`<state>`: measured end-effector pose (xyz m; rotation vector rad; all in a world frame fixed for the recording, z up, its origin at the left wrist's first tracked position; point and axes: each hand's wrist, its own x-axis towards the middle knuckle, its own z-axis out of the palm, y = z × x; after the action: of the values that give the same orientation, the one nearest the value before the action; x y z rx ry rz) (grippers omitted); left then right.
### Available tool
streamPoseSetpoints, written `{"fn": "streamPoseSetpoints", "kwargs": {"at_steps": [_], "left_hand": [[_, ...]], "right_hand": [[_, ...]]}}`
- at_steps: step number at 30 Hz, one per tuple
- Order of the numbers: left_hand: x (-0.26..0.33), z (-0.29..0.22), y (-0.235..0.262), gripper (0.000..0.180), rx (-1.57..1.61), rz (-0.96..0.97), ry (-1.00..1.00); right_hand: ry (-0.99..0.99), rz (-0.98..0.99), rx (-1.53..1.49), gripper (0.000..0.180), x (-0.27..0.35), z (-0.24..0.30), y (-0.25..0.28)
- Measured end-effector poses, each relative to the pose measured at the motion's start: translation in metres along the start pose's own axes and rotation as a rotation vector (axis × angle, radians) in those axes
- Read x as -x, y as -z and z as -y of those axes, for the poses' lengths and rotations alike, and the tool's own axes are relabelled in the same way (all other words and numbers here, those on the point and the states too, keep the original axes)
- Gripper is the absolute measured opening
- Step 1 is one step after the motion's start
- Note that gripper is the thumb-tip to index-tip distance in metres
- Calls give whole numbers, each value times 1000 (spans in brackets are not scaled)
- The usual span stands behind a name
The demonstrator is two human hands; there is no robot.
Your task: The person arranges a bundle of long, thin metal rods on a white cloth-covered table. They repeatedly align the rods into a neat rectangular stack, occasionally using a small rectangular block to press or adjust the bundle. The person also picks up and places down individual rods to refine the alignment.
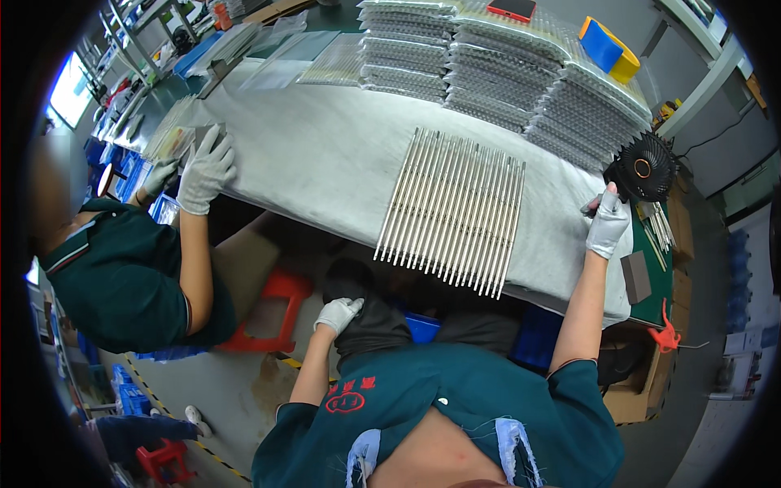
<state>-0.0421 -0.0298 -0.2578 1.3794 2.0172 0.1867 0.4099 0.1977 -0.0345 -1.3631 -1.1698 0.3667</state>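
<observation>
Rods (452, 210) at my 12 o'clock, side by side on white-covered table (301, 146); laying-out looks done, what's left can't tell. My right hand (608, 224), 1 o'clock, grips small dark piece (591, 206) near black fan (647, 167). Left hand (338, 314), 10 o'clock, curled at thigh; grasp unclear.

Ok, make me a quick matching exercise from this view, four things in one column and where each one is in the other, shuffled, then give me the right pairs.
Things
1 Metal rods
2 Black fan
3 Left hand
4 Red flat device

Places
A Against the dark trousers
B On top of a bubble-wrapped stack
C Lined up side by side on the white cloth
D Next to the right hand

Right pairs
1 C
2 D
3 A
4 B
</observation>
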Motion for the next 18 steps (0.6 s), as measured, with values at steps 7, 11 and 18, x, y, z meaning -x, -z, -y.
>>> {"fn": "streamPoseSetpoints", "kwargs": {"at_steps": [7,11,18], "left_hand": [[31,-69,70,47,513,461,50],[53,-109,132,42,721,336,-72],[37,-151,181,36,838,-158,-307]], "right_hand": [[10,-63,-126,58,6,-1,2],[133,-36,-150,57,10,-4,0],[371,94,-32,56,15,-6,-2]]}}
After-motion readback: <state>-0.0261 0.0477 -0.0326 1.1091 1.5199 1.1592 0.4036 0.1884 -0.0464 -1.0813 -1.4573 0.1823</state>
